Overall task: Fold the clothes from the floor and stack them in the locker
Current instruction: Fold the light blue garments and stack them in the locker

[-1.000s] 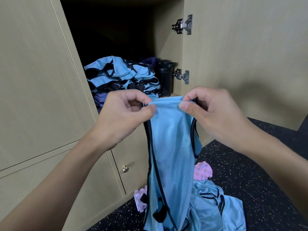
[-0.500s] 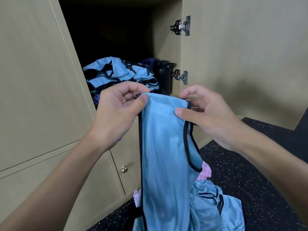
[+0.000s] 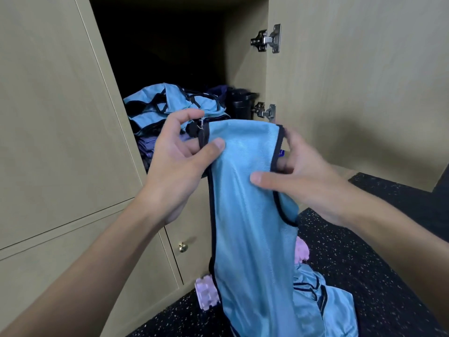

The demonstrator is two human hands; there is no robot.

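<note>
Blue vest [image 3: 250, 215] hangs lengthwise straight down before the open locker [image 3: 243, 69], its top edge pinched at both corners, left hand [image 3: 175, 166] and right hand [image 3: 308, 176] each with fingers clamped on it, folded stack [image 3: 165, 103] just behind, nearer the left hand.

The vest [image 3: 245, 203] is showing light blue with dark navy edging, and the stacked clothes [image 3: 170, 103] are showing the same blue and navy above a purple layer [image 3: 145, 145]. The locker door [image 3: 352, 81] is showing pale beige wood grain, while the floor [image 3: 328, 263] is showing black with pale flecks and the knobbly block [image 3: 206, 293] on it is showing pastel pink.
</note>
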